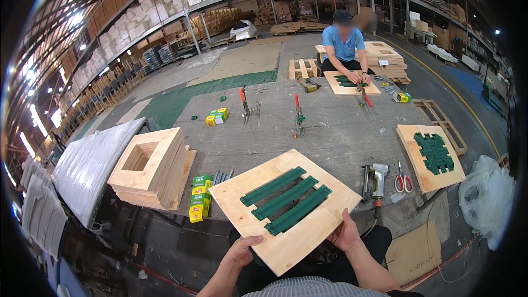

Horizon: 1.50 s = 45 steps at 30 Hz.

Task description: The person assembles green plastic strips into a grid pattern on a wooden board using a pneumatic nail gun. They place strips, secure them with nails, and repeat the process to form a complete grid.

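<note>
Presently, the board (308, 226) is held tilted at the table's (264, 126) near edge, above the lap. The left hand (242, 250) grips its lower left edge, thumb on the upper face, fingers hidden beneath. The right hand (346, 234) grips the lower right edge, thumb at the rim; its finger placement below cannot be fully told.

Three green straps (285, 198) span the opening, side by side in one direction; no crossing straps are present. Judged against the second board (412, 157) at far right, whose webbing (434, 154) runs both ways, the work appears about half complete, with the crossing set outstanding. Whether each strap end is secured cannot be confirmed.

The staple gun (379, 179) and scissors (403, 182) lie unheld on the table. Bare boards remain in the stack (170, 170) at left.
</note>
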{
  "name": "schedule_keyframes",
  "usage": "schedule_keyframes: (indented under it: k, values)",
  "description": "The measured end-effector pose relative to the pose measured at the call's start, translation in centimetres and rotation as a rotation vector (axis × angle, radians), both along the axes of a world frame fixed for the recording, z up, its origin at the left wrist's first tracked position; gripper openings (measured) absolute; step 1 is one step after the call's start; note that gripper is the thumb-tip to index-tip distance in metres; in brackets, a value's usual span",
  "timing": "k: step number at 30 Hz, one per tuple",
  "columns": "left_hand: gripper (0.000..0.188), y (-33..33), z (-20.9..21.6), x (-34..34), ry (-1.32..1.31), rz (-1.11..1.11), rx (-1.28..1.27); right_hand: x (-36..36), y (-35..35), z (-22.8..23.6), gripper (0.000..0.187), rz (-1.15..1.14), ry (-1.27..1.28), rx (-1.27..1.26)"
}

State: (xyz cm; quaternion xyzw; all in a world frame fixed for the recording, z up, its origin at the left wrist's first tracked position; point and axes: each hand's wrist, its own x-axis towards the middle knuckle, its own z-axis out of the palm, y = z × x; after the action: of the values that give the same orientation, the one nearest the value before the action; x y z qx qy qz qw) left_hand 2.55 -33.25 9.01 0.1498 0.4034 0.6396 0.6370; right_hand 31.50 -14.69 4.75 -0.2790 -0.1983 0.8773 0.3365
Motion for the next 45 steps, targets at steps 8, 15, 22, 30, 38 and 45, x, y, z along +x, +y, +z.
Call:
schedule_keyframes:
  k: [8,15,22,30,38,45]
  values:
    - [0.069,1.1,-3.2,-3.7,-0.167,0.075,-0.090,-0.8,-0.9,-1.9,0.052,-0.170,0.082,-0.043]
    - [0.055,0.3,-4.1,-5.0,0.249,0.090,-0.211,-3.6,1.1,-4.2,0.044,-0.200,0.053,-0.015]
    - [0.041,0.0,-5.4,-1.6,0.341,0.189,-0.381,-2.8,0.1,-6.9,0.038,0.054,-0.238,-0.105]
    - [0.026,2.9,-4.3,0.5,0.454,0.230,-0.388,-2.3,0.8,-7.2,0.033,0.053,-0.328,-0.067]
    - [0.029,4.2,-5.2,-0.2,0.437,0.233,-0.413,-2.5,1.9,-6.1,0.032,0.060,-0.378,-0.059]
    - [0.038,4.3,1.1,2.8,0.164,0.196,-0.134,1.3,3.0,-3.6,0.025,0.414,-0.721,0.187]
